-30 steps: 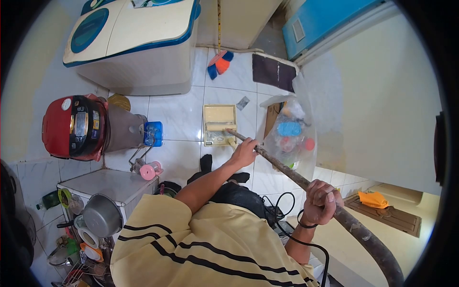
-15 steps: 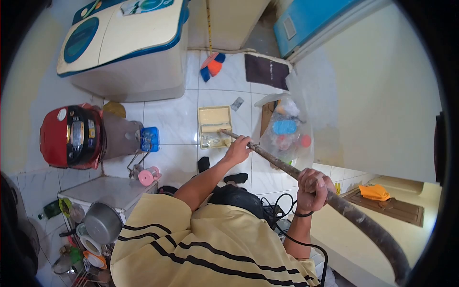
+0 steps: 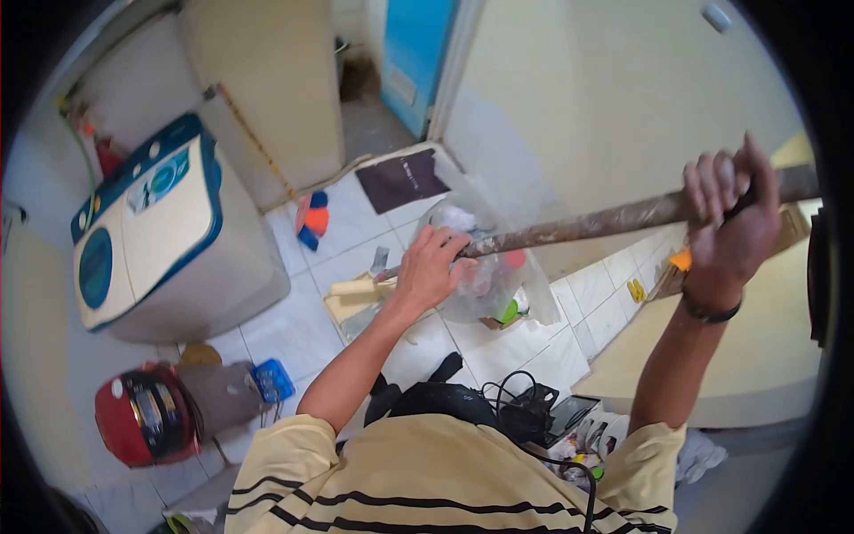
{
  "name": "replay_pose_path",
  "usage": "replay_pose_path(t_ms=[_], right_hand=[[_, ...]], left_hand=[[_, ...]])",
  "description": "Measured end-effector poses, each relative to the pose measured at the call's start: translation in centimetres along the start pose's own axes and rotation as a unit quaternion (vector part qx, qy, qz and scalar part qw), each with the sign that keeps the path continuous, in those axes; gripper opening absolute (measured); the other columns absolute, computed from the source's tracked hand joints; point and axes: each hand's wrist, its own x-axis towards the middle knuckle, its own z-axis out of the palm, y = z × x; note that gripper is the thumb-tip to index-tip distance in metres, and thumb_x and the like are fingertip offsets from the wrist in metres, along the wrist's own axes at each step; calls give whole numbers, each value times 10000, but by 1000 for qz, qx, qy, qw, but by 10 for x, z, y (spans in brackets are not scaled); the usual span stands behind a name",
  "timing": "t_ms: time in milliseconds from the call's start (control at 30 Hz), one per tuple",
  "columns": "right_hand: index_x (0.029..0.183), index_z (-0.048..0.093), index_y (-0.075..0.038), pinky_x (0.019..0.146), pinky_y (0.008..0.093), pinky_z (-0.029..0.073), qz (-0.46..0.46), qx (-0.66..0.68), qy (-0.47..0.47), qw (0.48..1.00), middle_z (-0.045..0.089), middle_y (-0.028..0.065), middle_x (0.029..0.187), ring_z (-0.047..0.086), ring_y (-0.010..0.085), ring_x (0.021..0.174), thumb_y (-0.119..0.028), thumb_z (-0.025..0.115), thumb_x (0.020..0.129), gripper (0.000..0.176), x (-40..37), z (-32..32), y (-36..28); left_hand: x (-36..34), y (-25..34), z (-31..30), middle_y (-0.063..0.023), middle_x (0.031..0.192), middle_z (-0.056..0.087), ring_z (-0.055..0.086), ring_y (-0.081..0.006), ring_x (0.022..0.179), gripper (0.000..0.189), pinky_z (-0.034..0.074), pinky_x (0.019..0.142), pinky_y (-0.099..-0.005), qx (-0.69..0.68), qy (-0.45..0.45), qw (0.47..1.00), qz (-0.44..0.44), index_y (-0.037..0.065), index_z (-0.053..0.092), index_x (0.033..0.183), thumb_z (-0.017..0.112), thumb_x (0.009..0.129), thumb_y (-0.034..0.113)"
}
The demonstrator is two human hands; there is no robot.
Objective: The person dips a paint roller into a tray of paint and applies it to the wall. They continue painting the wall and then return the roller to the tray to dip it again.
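Note:
A long, paint-stained pole (image 3: 587, 222) runs from above the floor up to the right edge of the view. My left hand (image 3: 431, 269) is closed around its lower part. Higher up and to the right, my right hand (image 3: 734, 200) grips the thicker part, one finger pointing upward. Just beyond my left hand, near the pole's lower end, shows a cream paint roller (image 3: 363, 287). It is over a cream paint tray (image 3: 338, 307) on the tiles, which my left hand and forearm partly cover. How the roller joins the pole is hidden.
A washing machine (image 3: 169, 240) stands at left, with a red rice cooker (image 3: 124, 418) nearer me. A clear plastic bag (image 3: 534, 285) of items sits right of the tray. A dark mat (image 3: 402, 181) lies before the blue door (image 3: 418, 62). Black cables (image 3: 511, 387) hang by my waist.
My right hand has raised the pole's upper part up and to the right, so it lies flatter across the view. My left hand keeps its hold. The camera view has turned and tilted upward.

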Motion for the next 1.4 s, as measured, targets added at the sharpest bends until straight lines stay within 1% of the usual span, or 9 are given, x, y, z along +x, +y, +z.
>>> replay_pose_path(t_ms=[100, 133, 200, 267, 333, 467, 567, 700, 1400], right_hand=[[723, 393, -113, 504, 273, 314, -30, 54, -79, 995, 248, -27, 575, 251, 123, 472, -153, 535, 947, 269, 45, -44, -57], [882, 423, -27, 728, 366, 308, -109, 41, 30, 993, 363, 87, 752, 342, 199, 732, -181, 506, 970, 196, 50, -31, -71], [1202, 484, 146, 1177, 551, 295, -235, -37, 276, 931, 591, 315, 1107, 523, 351, 1252, -238, 447, 1017, 428, 58, -4, -98], [1184, 483, 143, 1157, 546, 296, -217, -82, 62, 971, 588, 308, 1091, 521, 346, 1231, -235, 448, 1012, 417, 87, -52, -135], [1166, 483, 140, 1137, 541, 297, -232, -119, 24, 965, 586, 302, 1075, 519, 341, 1209, -233, 450, 1007, 406, 100, -74, -153], [1130, 482, 133, 1097, 530, 299, -246, -175, 34, 953, 581, 290, 1043, 515, 331, 1165, -227, 454, 997, 385, 121, -106, -163], [1103, 481, 128, 1067, 522, 301, -247, -202, 42, 947, 577, 281, 1018, 511, 324, 1133, -222, 456, 990, 369, 138, -125, -170], [1067, 480, 122, 1027, 512, 303, -252, -222, 54, 940, 572, 268, 986, 507, 314, 1089, -217, 460, 980, 350, 148, -145, -170], [879, 475, 88, 816, 456, 313, -233, -297, 108, 920, 545, 203, 817, 485, 262, 861, -186, 478, 928, 278, 232, -177, -107]], left_hand=[[58, 36, -11, -103, 997, 610, 558, -318, 977, 291, 491, 767, -430, 3, 44, 995, 86, 56, 643, 1029, 727, 793, 203], [79, 48, -13, -103, 997, 610, 558, -318, 977, 291, 491, 767, -430, 0, 38, 995, 97, 56, 643, 1029, 727, 793, 203], [116, 74, -14, -117, 962, 604, 576, -327, 913, 282, 487, 748, -429, 3, 80, 987, 142, 50, 637, 1030, 724, 806, 198], [151, 100, -14, -124, 945, 600, 581, -333, 880, 272, 483, 739, -425, -3, 71, 984, 164, 44, 634, 1033, 717, 820, 191], [185, 120, -7, -130, 928, 595, 585, -338, 846, 263, 479, 730, -422, -7, 68, 980, 188, 38, 630, 1036, 710, 833, 184], [235, 145, 16, -137, 905, 589, 584, -331, 794, 237, 471, 707, -411, -39, 79, 969, 230, 26, 629, 1042, 690, 867, 175], [268, 154, 36, -81, 964, 640, 630, -203, 842, 260, 495, 687, -327, -65, 16, 971, 227, 31, 624, 1113, 687, 896, 159], [295, 163, 72, -77, 975, 650, 634, -186, 900, 284, 507, 725, -326, -129, -29, 963, 233, 34, 621, 1131, 686, 906, 193], [400, 153, 203, -127, 994, 678, 667, -245, 913, 315, 549, 776, -365, -207, -126, 933, 267, 2, 618, 1132, 657, 933, 243]])
